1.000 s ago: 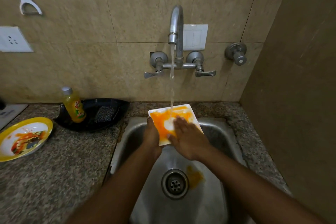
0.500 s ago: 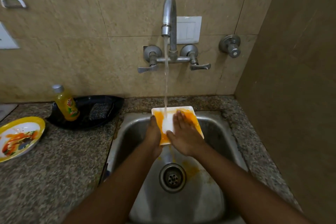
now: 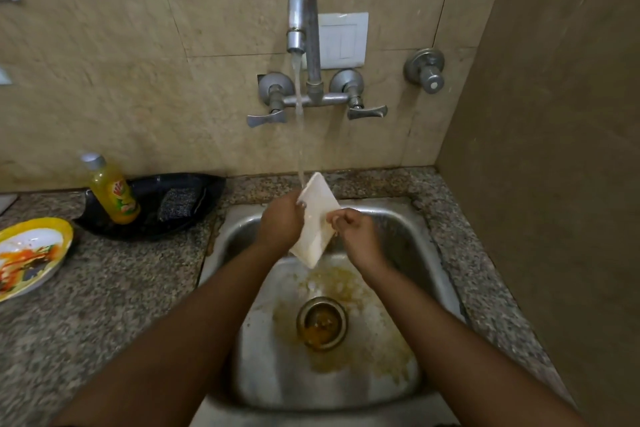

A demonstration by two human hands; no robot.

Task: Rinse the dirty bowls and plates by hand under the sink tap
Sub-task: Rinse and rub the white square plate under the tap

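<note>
A square white plate (image 3: 317, 218) is tilted steeply on edge over the steel sink (image 3: 408, 253), its white back toward me. Water runs from the tap (image 3: 302, 10) onto its top corner. My left hand (image 3: 281, 224) grips the plate's left edge. My right hand (image 3: 351, 230) touches the plate's right edge with curled fingers. Orange-brown residue spreads over the sink floor around the drain (image 3: 322, 322). A yellow-rimmed plate (image 3: 33, 255) smeared with orange and dark sauce lies on the counter at far left.
A yellow dish-soap bottle (image 3: 116, 192) and a scrub pad (image 3: 178, 203) sit in a black tray (image 3: 207, 189) left of the sink. Granite counter (image 3: 104, 305) surrounds the basin. A wall stands close on the right; a valve (image 3: 427, 71) projects from the back wall.
The plate has turned from face-up to steeply tilted with its white back showing. My right hand came off the plate's face to its right edge. Orange residue now covers the sink floor.
</note>
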